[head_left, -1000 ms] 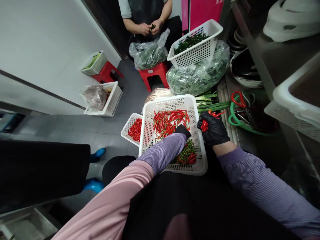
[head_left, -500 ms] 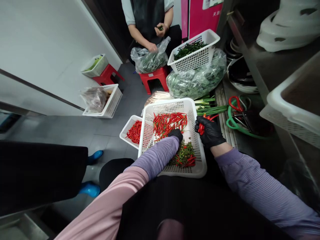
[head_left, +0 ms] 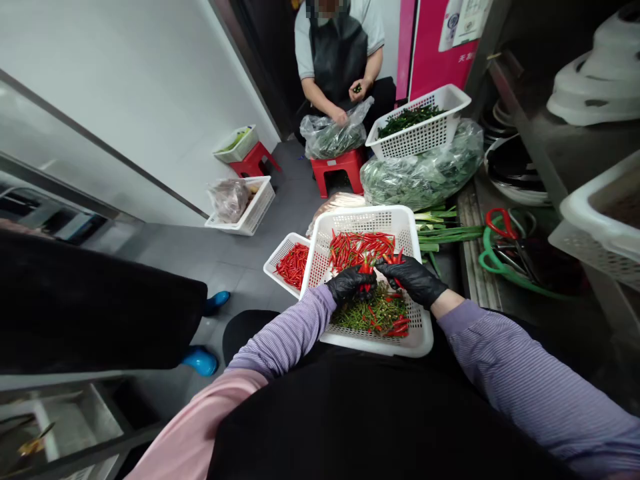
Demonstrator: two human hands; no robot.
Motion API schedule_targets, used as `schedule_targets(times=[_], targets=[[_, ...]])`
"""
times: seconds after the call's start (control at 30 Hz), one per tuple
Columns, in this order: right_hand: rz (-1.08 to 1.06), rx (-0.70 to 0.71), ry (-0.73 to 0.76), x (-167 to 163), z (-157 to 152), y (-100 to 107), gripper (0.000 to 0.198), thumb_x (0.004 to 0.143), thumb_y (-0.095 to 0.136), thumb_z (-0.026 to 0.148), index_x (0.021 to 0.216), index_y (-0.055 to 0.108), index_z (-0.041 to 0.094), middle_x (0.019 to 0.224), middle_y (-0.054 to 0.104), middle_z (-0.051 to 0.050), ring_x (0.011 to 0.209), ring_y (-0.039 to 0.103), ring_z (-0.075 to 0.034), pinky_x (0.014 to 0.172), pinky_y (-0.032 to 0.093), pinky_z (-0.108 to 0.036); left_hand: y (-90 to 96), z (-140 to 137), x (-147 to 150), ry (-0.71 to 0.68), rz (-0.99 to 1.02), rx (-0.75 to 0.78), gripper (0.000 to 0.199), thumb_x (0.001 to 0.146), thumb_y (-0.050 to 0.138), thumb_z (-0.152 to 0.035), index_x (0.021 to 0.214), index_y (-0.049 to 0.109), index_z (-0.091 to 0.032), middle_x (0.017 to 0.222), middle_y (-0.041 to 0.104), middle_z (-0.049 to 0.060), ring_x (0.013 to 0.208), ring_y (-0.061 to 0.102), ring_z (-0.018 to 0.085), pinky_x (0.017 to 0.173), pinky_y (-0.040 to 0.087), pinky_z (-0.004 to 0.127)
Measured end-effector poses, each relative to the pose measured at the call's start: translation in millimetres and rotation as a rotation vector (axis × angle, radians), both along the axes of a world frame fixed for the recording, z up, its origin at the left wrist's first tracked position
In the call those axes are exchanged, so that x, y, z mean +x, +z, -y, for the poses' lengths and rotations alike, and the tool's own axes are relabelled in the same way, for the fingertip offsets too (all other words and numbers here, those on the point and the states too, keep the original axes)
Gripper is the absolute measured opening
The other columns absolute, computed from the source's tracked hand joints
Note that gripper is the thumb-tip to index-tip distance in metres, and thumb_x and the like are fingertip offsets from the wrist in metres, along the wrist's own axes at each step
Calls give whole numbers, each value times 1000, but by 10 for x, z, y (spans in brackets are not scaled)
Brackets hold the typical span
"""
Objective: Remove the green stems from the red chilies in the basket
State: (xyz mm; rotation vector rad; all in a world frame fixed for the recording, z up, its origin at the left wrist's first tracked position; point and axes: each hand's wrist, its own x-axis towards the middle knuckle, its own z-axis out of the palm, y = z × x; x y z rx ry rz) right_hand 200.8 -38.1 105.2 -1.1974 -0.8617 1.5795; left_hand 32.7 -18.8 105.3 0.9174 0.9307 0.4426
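A white perforated basket (head_left: pixel 423 320) rests on my lap. Red chillies (head_left: pixel 357 247) lie in its far half, and a heap of green chilli stems (head_left: pixel 373 313) with some red chillies mixed in lies in the near half. My left hand (head_left: pixel 350 285), in a black glove, is closed on a few red chillies over the basket's middle. Beside it, my right hand (head_left: pixel 413 280), gloved too, grips a bunch of red chillies (head_left: pixel 394 259) with the tips poking out. The two hands almost meet. Their inner fingers are partly hidden.
A smaller white basket of red chillies (head_left: pixel 294 265) stands at the left. Ahead, a seated person (head_left: pixel 340 60) handles a bag of greens (head_left: pixel 333 137) on a red stool (head_left: pixel 337 165). Scallions (head_left: pixel 445 230), red-handled scissors (head_left: pixel 503 223) and a metal shelf lie right. Someone in blue boots (head_left: pixel 200 360) stands left.
My right hand has come in from the basket's right rim to its middle with the chillies. My left hand has lifted from the pile, now holding chillies. The view has shifted.
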Motion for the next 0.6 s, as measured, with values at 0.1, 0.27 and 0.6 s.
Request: schedule_targets(times=[0.1,0.27,0.6], targets=[[37,90,-14,-55,41,45,45,51,79,53,61,52,19,53,49,5,49,37,-8,46,30,-25,106,94,-46,16,18,1,44,53,82,-39,75,54,-13,60,56,-2,49,50,7,48,35,21],[-1,100,73,-75,111,103,44,50,79,52,58,50,20,50,46,5,48,38,-9,47,30,-27,223,177,-15,34,-27,23,41,54,83,-35,76,56,-13,57,53,-4,46,45,5,45,31,19],[187,202,108,-105,154,175,42,55,73,55,63,56,18,55,52,2,54,43,-12,51,36,-28,311,215,-24,98,-39,-135,20,58,75,-18,65,58,-12,54,53,-3,49,46,5,48,34,17]])
